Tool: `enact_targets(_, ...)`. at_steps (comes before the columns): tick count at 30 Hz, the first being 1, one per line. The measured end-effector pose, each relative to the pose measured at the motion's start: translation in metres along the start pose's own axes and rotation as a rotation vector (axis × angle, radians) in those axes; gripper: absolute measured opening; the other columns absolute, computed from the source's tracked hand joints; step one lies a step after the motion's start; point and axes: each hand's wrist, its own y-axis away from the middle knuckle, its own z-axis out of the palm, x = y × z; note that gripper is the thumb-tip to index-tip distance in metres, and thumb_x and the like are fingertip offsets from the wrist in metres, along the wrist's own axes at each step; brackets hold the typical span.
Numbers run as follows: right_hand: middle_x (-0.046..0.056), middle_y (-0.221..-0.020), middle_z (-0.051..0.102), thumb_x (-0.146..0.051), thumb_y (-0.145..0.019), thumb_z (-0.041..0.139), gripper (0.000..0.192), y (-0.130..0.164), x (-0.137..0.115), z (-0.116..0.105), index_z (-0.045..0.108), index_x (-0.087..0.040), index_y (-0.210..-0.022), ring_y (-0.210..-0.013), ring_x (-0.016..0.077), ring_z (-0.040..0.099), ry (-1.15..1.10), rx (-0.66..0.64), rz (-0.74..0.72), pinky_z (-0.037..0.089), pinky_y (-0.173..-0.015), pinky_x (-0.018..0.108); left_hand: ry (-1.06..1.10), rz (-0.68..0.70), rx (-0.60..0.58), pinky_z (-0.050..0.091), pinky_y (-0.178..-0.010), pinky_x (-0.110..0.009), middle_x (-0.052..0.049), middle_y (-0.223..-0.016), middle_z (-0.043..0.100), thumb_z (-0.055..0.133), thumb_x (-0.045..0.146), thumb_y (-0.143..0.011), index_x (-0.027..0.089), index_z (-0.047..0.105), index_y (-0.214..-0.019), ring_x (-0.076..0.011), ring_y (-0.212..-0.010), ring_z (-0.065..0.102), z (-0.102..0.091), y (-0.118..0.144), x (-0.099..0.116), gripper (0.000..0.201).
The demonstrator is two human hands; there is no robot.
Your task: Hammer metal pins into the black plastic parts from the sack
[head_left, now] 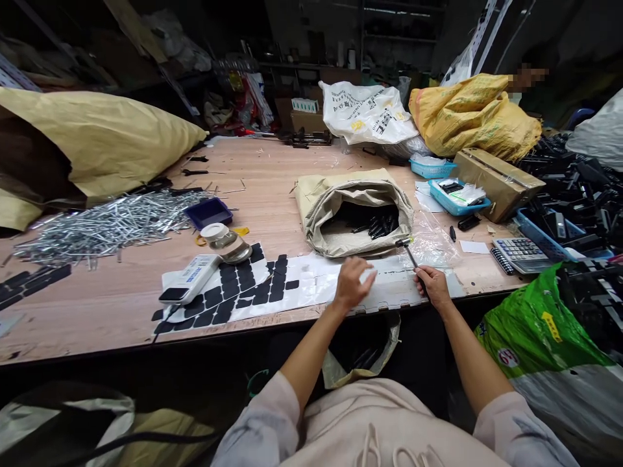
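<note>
My right hand [433, 285] is closed around the black handle of a thin metal rod with a small crosswise head [411, 253]. The rod points up and away from me, its head close to the right front of a beige woven sack [311, 206]. Inside the sack's mouth lie several black handle-like pieces [382, 225]. My left hand [354, 283] hovers over the white sheet [311, 277] at the table's front edge, fingers apart and slightly curled, holding nothing. It is to the left of the rod and does not touch it.
A heap of metal rods [117, 224], a lidded jar [226, 242], a white device [191, 280] and black stickers [214, 297] lie to the left. Blue baskets [460, 206], a cardboard box [501, 181], a calculator [522, 254] and a green bag [528, 318] stand right.
</note>
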Motion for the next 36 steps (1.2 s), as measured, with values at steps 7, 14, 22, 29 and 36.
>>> enact_targets(7,-0.002,-0.058,0.059,-0.052,-0.072,0.076,0.037,-0.003,0.003,0.0,0.069,-0.016,-0.077,-0.039,0.0088,0.048,-0.013,0.035,0.009,0.037,-0.031,0.019,-0.231,-0.38,0.024,0.043,-0.101,-0.042,-0.014,-0.12,0.065,0.059,0.025,-0.092,0.019,0.071,-0.117,-0.0314,-0.116,0.054,0.026,-0.134,-0.056,0.028)
enact_targets(14,-0.002,-0.058,0.06,-0.05,-0.073,0.075,0.035,-0.002,0.0,0.001,0.069,-0.016,-0.077,-0.039,0.0087,0.048,-0.034,0.034,0.035,0.037,-0.031,0.019,-0.391,-0.419,-0.071,0.042,-0.101,-0.045,-0.013,-0.124,0.062,0.057,0.032,-0.096,0.022,0.073,-0.113,-0.0337,-0.121,0.049,0.052,-0.136,-0.079,0.025)
enact_targets(22,-0.002,-0.058,0.059,-0.05,-0.071,0.076,0.035,-0.003,-0.002,0.0,0.068,-0.016,-0.076,-0.039,0.009,0.048,-0.036,0.045,0.041,0.037,-0.03,0.02,-0.129,-0.244,0.224,0.044,-0.097,-0.039,-0.008,-0.107,0.067,0.058,0.029,-0.096,0.022,0.072,-0.116,-0.0255,-0.104,0.056,0.031,-0.104,-0.061,0.024)
enact_targets(29,-0.002,-0.057,0.059,-0.053,-0.07,0.077,0.038,-0.002,-0.003,0.0,0.068,-0.016,-0.075,-0.038,0.009,0.048,-0.016,0.04,0.024,0.037,-0.03,0.019,-0.076,0.058,-0.047,0.046,-0.089,-0.038,-0.007,-0.1,0.068,0.063,0.03,-0.095,0.023,0.074,-0.113,-0.0227,-0.096,0.056,0.026,-0.009,-0.027,0.023)
enact_targets(36,-0.001,-0.06,0.061,-0.056,-0.072,0.074,0.042,0.004,0.002,0.002,0.074,-0.016,-0.084,-0.041,0.0105,0.051,0.104,0.082,-0.055,0.041,-0.033,0.021,-0.06,-0.194,-0.16,0.046,-0.087,-0.034,-0.004,-0.097,0.062,0.069,0.028,-0.091,0.026,0.077,-0.113,-0.0204,-0.094,0.052,0.038,-0.014,-0.039,0.024)
